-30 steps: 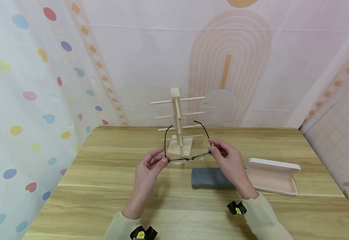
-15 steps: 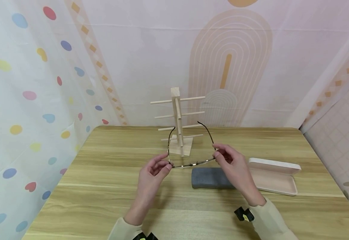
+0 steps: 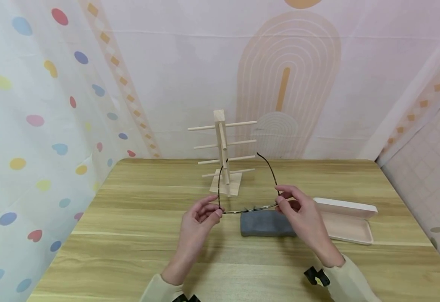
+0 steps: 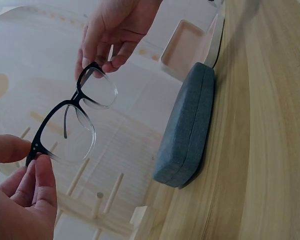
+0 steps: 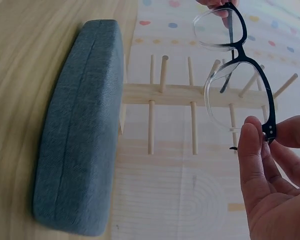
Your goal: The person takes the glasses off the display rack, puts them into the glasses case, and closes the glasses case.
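A pair of eyeglasses is held above the table between both hands, its temples unfolded and pointing away from me. The frame is black along the top and clear below, as the left wrist view shows. My left hand pinches the left end near the hinge, and my right hand pinches the right end. Beneath and behind the glasses lies a shut blue-grey glasses case, partly covered by my right hand in the head view. Beyond the glasses stands a wooden display rack with several thin pegs on each side.
An open white case with a pink lining lies to the right of the blue-grey case. Everything stands on a wood-grain table. A patterned curtain hangs behind and at the left.
Both hands have moved right and slightly toward me, carrying the glasses along. The rack and the two cases have stayed in place.
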Available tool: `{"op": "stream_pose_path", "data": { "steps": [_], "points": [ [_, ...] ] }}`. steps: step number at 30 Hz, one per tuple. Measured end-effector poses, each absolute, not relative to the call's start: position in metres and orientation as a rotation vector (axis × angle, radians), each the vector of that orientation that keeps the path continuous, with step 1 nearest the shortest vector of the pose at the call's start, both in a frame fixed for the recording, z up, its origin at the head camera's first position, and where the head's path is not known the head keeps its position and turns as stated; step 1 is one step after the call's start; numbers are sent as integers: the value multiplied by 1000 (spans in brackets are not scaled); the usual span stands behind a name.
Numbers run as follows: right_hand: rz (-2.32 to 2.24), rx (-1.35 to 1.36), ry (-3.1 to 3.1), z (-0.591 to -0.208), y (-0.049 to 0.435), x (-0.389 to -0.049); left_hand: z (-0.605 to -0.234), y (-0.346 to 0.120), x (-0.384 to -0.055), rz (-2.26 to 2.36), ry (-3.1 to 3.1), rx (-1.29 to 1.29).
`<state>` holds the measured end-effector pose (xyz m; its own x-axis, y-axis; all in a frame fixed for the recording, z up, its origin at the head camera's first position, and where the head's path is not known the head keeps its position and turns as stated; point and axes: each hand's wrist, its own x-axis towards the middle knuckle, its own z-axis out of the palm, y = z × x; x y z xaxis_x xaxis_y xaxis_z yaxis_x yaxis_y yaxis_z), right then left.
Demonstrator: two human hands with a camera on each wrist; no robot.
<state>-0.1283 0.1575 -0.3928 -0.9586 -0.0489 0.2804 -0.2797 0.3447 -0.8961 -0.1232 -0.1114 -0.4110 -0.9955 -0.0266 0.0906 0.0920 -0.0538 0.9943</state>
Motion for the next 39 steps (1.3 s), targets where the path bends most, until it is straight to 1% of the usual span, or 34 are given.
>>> {"op": "stream_pose_path", "data": {
  "steps": [10, 21, 39],
  "points": [
    [1591, 335, -2373, -399, 167, -122, -413, -103, -126, -2228, -2134, -107],
    [1657, 287, -2335, -400, 173, -117, -414, -95, -131, -2221, -2152, -125],
    [1616, 327, -2299, -406, 178, -108, -419, -87, -135, -2229, -2128, -177]
  ]
}}
